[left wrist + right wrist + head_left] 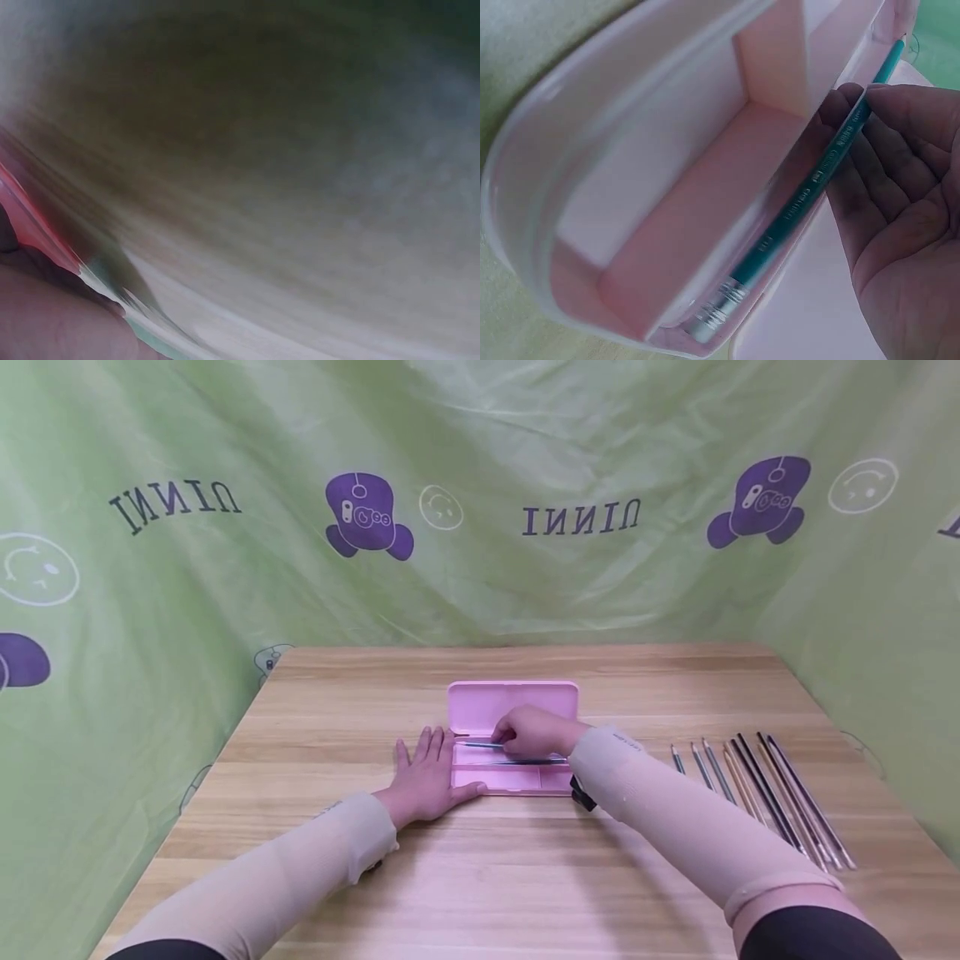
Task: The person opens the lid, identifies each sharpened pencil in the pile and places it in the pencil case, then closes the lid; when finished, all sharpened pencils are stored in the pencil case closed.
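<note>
— Pink plastic: from the head view we see the open box (513,727) mid-table (480,877). Our left hand (426,777) lies flat beside it, fingers straight, thumb at its front edge.
— And our right hand (534,731)?
— It's over the tray, fingers on a pencil (483,745). More pencils (761,797) wait well apart on the right.
— The left wrist view?
— Just blur.
— The right wrist view?
— The green pencil (810,191) lies along the back slot, fingertips (844,101) touching it. We should lay it flat, then let go gently.
</note>
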`<state>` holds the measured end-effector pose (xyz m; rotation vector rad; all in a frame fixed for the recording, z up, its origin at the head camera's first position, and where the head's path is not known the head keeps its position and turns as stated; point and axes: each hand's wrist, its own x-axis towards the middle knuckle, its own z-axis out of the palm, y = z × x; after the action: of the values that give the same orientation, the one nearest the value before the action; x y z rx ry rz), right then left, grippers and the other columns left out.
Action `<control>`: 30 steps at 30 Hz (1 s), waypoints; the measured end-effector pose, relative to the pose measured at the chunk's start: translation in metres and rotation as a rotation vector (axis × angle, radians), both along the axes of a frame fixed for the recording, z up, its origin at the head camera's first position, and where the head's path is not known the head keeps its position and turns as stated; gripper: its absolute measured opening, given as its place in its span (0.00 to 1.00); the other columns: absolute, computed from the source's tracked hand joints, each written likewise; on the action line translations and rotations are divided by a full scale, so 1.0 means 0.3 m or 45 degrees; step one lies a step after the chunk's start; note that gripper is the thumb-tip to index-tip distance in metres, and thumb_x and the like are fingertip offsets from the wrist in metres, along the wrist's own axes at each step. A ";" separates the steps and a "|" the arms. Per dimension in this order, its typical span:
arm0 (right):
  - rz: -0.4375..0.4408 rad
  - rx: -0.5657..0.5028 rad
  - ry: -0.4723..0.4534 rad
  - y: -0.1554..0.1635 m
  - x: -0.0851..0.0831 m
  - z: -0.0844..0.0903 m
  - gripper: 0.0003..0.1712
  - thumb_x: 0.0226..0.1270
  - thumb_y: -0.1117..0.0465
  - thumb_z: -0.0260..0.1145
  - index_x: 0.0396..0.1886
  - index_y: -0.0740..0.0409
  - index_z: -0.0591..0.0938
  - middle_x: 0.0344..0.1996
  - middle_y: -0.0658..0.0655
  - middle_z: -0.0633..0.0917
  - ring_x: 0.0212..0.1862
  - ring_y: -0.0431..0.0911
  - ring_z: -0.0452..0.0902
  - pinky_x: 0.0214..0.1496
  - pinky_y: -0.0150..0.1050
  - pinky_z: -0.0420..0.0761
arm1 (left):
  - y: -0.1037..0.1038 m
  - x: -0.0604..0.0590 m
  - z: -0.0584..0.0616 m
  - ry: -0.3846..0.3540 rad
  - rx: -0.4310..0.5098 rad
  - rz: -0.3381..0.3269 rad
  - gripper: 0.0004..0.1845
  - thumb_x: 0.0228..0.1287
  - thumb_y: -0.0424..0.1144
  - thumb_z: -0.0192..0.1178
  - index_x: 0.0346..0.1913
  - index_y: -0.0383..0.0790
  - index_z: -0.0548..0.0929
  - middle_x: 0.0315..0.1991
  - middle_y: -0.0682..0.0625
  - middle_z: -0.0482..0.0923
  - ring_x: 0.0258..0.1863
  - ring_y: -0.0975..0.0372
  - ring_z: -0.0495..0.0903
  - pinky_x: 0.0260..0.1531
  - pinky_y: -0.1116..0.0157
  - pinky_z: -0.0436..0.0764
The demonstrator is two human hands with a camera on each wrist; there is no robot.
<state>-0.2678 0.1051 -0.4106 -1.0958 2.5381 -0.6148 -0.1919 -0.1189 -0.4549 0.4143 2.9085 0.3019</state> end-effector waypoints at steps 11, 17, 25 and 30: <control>-0.125 -0.022 -0.026 0.085 0.019 0.002 0.08 0.68 0.71 0.68 0.44 0.65 0.89 0.37 0.53 0.90 0.44 0.44 0.85 0.53 0.37 0.83 | 0.000 -0.006 -0.008 -0.012 0.004 0.008 0.62 0.66 0.78 0.48 0.82 0.30 0.42 0.82 0.33 0.40 0.81 0.43 0.35 0.72 0.34 0.30; -0.203 -0.062 0.033 0.114 0.043 -0.017 0.04 0.67 0.69 0.70 0.40 0.63 0.89 0.33 0.50 0.88 0.39 0.41 0.82 0.50 0.38 0.83 | -0.004 -0.009 -0.022 -0.015 0.029 0.001 0.63 0.66 0.78 0.49 0.83 0.31 0.42 0.82 0.33 0.40 0.81 0.43 0.34 0.72 0.34 0.28; -0.428 -0.342 -0.126 0.300 0.065 0.043 0.13 0.69 0.69 0.69 0.50 0.72 0.85 0.42 0.61 0.89 0.46 0.53 0.86 0.54 0.47 0.84 | 0.002 -0.009 -0.025 -0.051 0.027 0.004 0.63 0.66 0.78 0.48 0.83 0.33 0.40 0.83 0.35 0.37 0.82 0.44 0.32 0.72 0.34 0.27; -0.631 -0.526 -0.259 0.524 0.108 0.098 0.24 0.77 0.63 0.64 0.64 0.77 0.75 0.55 0.72 0.83 0.54 0.58 0.83 0.60 0.51 0.81 | -0.002 -0.004 -0.007 -0.048 0.034 0.003 0.62 0.66 0.78 0.49 0.83 0.32 0.42 0.83 0.34 0.39 0.82 0.43 0.33 0.72 0.34 0.29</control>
<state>-0.2356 0.2622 -0.3812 -0.4582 2.5635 -1.3492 -0.1930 -0.1197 -0.4571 0.4053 2.8714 0.3451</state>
